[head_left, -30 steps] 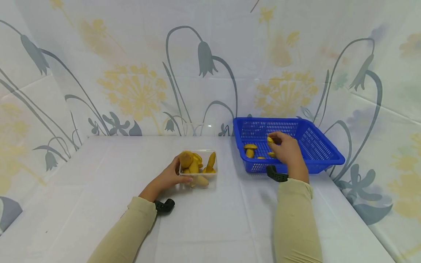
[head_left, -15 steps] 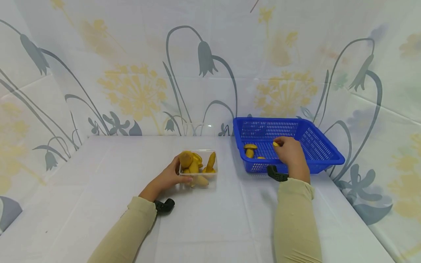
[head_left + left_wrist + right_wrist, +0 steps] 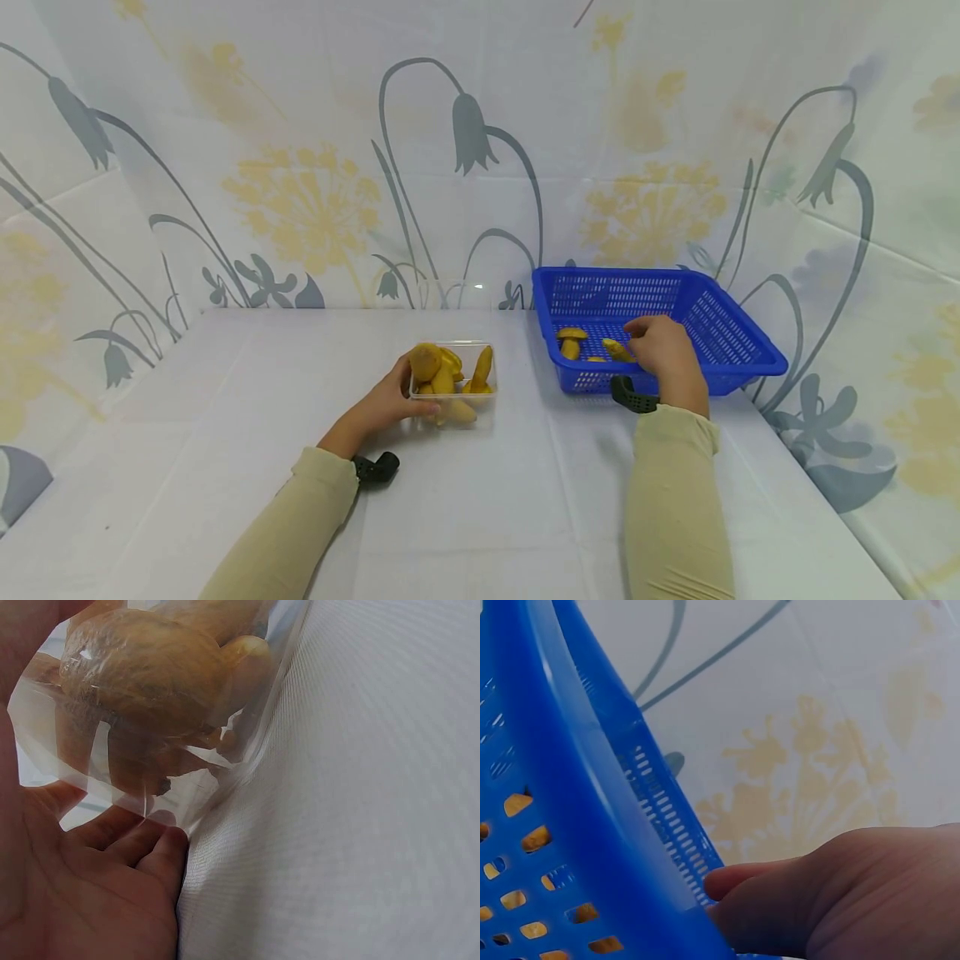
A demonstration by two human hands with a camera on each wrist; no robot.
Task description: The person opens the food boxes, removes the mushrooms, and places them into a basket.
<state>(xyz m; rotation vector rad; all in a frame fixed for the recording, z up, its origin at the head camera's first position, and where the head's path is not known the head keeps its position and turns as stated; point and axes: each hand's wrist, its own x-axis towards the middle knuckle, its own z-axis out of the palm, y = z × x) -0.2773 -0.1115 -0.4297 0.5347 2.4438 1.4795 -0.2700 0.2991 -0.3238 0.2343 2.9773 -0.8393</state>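
Observation:
My left hand [image 3: 386, 402] holds the near left side of a clear plastic box [image 3: 486, 411], thumb in front and fingers around the left wall. Several yellow-brown mushrooms [image 3: 442, 381] are piled in the box. In the left wrist view, mushrooms [image 3: 142, 667] show through its clear wall above my fingers. My right hand [image 3: 662, 346] is bent over the near wall of a blue basket [image 3: 735, 333]. A mushroom [image 3: 617, 350] juts out just below its thumb and fingers; I cannot tell whether they grip it. The right wrist view shows the thumb side by the rim, fingertips hidden.
In the basket's left part a mushroom [image 3: 572, 342] leans with its cap up, and a small yellow piece [image 3: 596, 359] shows beside it. A white cloth [image 3: 480, 500] covers the table. Behind stands a flower-printed sheet [image 3: 315, 150].
My right hand has come down and slightly right. The mushroom tip once at its fingertips no longer shows there; a mushroom now points left below the hand. The left hand and box stay put.

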